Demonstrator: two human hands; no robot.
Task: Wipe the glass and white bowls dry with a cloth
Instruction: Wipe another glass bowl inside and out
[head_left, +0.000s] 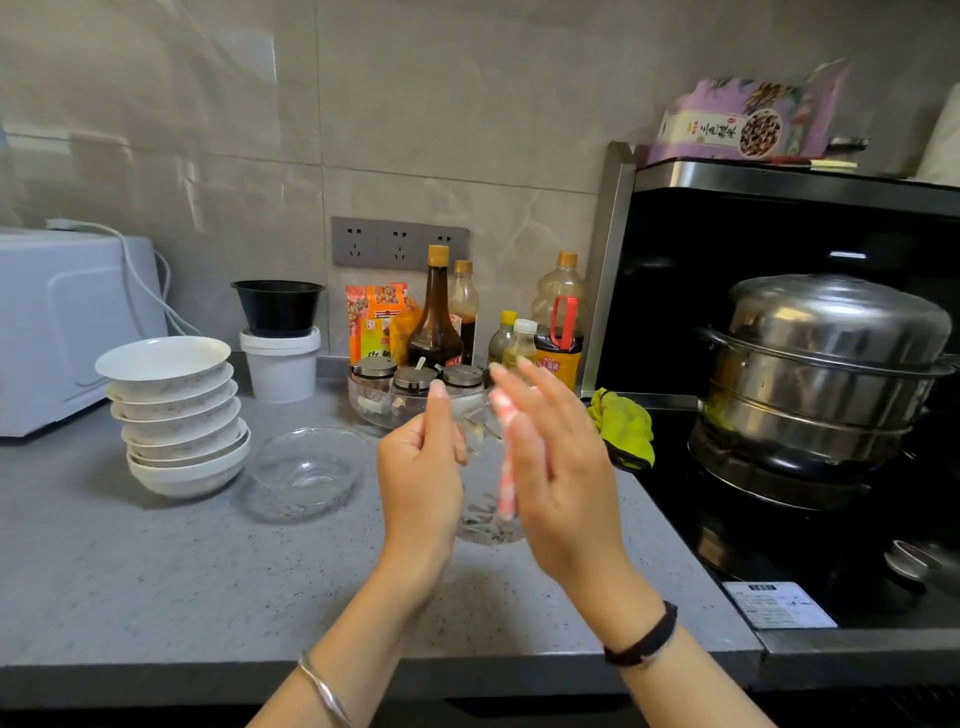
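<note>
A clear glass bowl is held on its side above the counter, between both hands. My left hand grips its left rim with curled fingers and the thumb up. My right hand lies flat against the bowl's right side, fingers straight. Through the glass edge a pink-white streak shows beside my right palm. More glass bowls sit stacked on the counter to the left. Further left stands a stack of several white bowls. A yellow-green cloth lies crumpled by the stove, in neither hand.
A grey counter runs to the front edge. At the back stand sauce bottles, a glass tray of spice jars and a white tub with a black bowl. A white appliance is on the left. A steel steamer pot sits on the black stove.
</note>
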